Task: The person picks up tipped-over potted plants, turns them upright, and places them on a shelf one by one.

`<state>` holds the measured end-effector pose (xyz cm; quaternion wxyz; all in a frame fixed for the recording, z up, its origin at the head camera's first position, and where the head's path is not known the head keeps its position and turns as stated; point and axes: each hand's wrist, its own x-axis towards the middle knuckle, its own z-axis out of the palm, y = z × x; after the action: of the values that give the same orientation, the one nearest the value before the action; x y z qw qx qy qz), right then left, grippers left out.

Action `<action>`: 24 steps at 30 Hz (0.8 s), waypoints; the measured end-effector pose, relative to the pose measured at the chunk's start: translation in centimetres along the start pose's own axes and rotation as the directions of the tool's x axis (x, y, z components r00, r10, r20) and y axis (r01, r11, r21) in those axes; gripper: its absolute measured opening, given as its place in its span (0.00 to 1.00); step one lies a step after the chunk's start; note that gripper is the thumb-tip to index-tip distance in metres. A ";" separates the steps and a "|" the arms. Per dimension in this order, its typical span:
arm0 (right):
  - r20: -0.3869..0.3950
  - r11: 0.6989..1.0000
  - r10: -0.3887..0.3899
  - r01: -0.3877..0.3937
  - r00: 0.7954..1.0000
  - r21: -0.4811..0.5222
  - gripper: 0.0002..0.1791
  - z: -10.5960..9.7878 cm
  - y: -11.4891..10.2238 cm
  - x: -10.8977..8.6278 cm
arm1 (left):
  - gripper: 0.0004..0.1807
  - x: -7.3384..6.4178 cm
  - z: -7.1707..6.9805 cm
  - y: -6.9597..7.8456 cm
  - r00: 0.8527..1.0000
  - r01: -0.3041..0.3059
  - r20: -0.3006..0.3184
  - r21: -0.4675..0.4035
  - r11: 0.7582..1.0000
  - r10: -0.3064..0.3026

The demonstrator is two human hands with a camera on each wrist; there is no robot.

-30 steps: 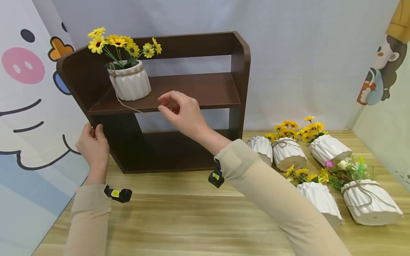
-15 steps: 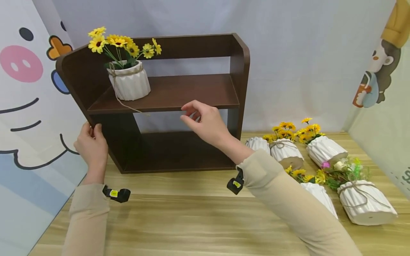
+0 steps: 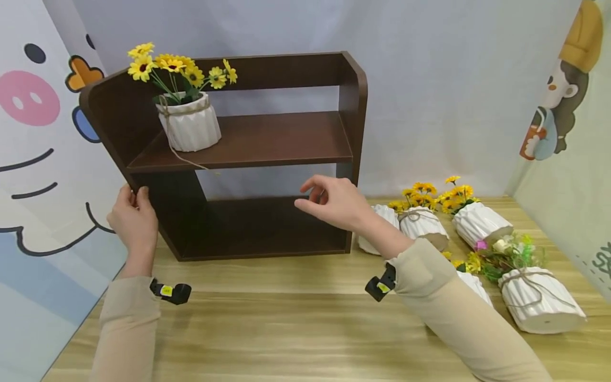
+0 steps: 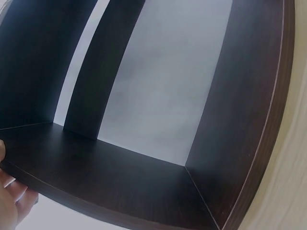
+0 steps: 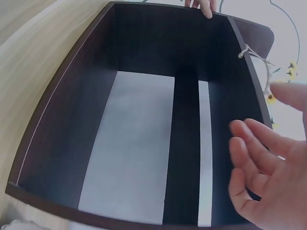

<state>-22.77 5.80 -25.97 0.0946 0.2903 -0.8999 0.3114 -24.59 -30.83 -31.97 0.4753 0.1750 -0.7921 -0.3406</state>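
Observation:
A dark brown two-tier shelf point(image 3: 281, 135) stands on the wooden table. On the left of its upper board is a white fluted flowerpot point(image 3: 191, 130) with yellow flowers and a twine tie, whose loose end hangs over the board's front edge. My left hand point(image 3: 133, 220) grips the front edge of the shelf's left side panel, thumb on the inner face; its fingers point(image 4: 14, 201) also show in the left wrist view. My right hand point(image 3: 336, 204) hovers in front of the lower compartment, fingers loosely bent and holding nothing.
Right of the shelf, several white flowerpots lie tipped on the table point(image 3: 267, 323), among them one with mixed flowers point(image 3: 541, 302) and one with orange blooms point(image 3: 479, 223). My right forearm partly covers some. A cartoon-printed panel point(image 3: 38, 212) borders the left.
My right hand has moved right and down, from near the upper board beside the flowerpot to before the lower compartment. The left hand keeps its grip on the shelf.

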 end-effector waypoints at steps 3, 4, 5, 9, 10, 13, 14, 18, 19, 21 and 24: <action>0.063 1.000 0.017 -0.015 0.998 -0.026 0.19 -0.4 0.4 -0.7 | 0.15 0.1 -0.1 0.0 1.000 -0.004 -0.003 0.004 1.000 0.004; 0.078 0.999 0.019 -0.017 0.997 -0.034 0.19 -0.5 0.6 -1.0 | 0.15 0.1 -0.1 0.0 1.000 -0.002 -0.003 0.003 1.000 0.002; 0.089 0.999 0.024 -0.020 0.996 -0.042 0.19 -0.6 0.8 -1.2 | 0.15 0.1 -0.1 0.0 1.000 0.002 0.000 0.002 1.000 -0.002; 0.119 0.996 0.065 -0.057 0.991 -0.063 0.18 -1.1 1.9 -2.2 | 0.16 0.0 0.0 0.1 1.000 0.013 0.014 -0.002 1.000 -0.013; 0.126 0.995 0.077 -0.069 0.989 -0.069 0.17 -1.2 2.2 -2.4 | 0.16 0.0 0.0 0.1 1.000 0.013 0.015 -0.003 1.000 -0.013; 0.149 0.991 0.111 -0.098 0.983 -0.087 0.17 -1.5 3.1 -3.1 | 0.17 0.0 0.1 0.2 1.000 0.012 0.016 -0.003 1.000 -0.012; 0.157 0.990 0.120 -0.106 0.980 -0.094 0.17 -1.7 3.4 -3.3 | 0.17 0.0 0.1 0.2 1.000 0.013 0.016 -0.002 1.000 -0.013; 0.174 0.988 0.127 -0.110 0.977 -0.108 0.16 -2.2 4.5 -4.3 | 0.16 0.0 0.0 0.2 1.000 0.010 0.010 -0.003 1.000 -0.010; 0.175 0.988 0.123 -0.105 0.977 -0.111 0.16 -2.3 4.7 -4.5 | 0.16 0.0 0.0 0.2 1.000 0.013 0.008 -0.003 1.000 -0.013; 0.177 0.988 0.121 -0.100 0.977 -0.121 0.16 -2.5 5.1 -4.9 | 0.16 0.0 0.0 0.2 1.000 0.016 0.008 -0.004 1.000 -0.016; 0.186 0.984 0.128 -0.102 0.974 -0.144 0.16 -2.7 5.4 -5.5 | 0.17 0.0 0.0 0.2 1.000 0.023 0.012 -0.003 1.000 -0.023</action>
<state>-21.48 13.51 -28.52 0.0073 0.2597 -0.9389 0.2257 -24.54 -30.67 -31.82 0.4668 0.1810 -0.7924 -0.3485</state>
